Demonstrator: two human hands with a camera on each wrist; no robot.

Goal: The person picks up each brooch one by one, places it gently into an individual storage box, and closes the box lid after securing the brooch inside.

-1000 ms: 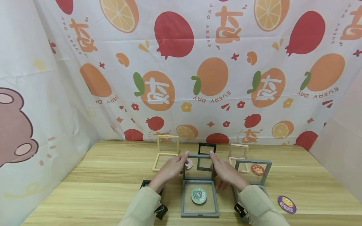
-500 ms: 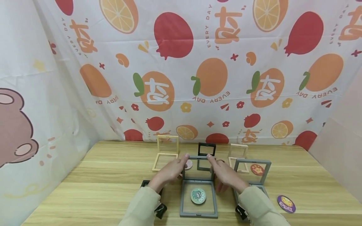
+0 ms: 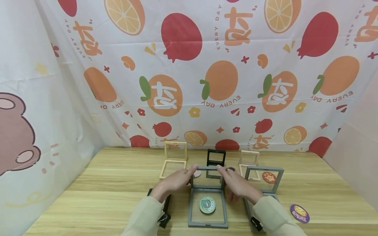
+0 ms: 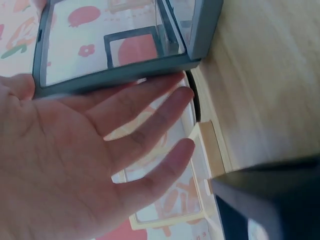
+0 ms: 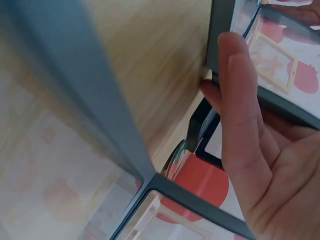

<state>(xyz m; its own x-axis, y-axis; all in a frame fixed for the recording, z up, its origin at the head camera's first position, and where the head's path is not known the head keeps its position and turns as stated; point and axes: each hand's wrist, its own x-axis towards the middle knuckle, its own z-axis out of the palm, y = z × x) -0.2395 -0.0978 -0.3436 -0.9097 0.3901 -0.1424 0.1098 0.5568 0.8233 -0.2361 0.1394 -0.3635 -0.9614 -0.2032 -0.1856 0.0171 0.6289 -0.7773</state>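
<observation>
A grey hinged display frame (image 3: pixel 208 224) stands open in the middle of the table, its clear lid (image 3: pixel 206 178) raised. A round green badge (image 3: pixel 207 205) lies on the lower half's clear film. My left hand (image 3: pixel 177 181) holds the lid's left upper corner, thumb on the top edge; in the left wrist view its other fingers (image 4: pixel 150 135) stretch along the lid's side. At the right upper corner my right hand (image 3: pixel 237 183) holds it the same way, fingers (image 5: pixel 240 110) extended beside the frame in the right wrist view.
Another grey frame (image 3: pixel 279 180) with a red badge (image 3: pixel 269 177) stands open at right, by a purple badge (image 3: pixel 300 213). A dark frame (image 3: pixel 167 205) sits by the left wrist. Behind are a yellow frame (image 3: pixel 175 143), a black one (image 3: pixel 216 151) and a pale one (image 3: pixel 250 152).
The lid's top edge has come down slightly in the head view, with both hands lowering along with it. The green badge has stayed in place.
</observation>
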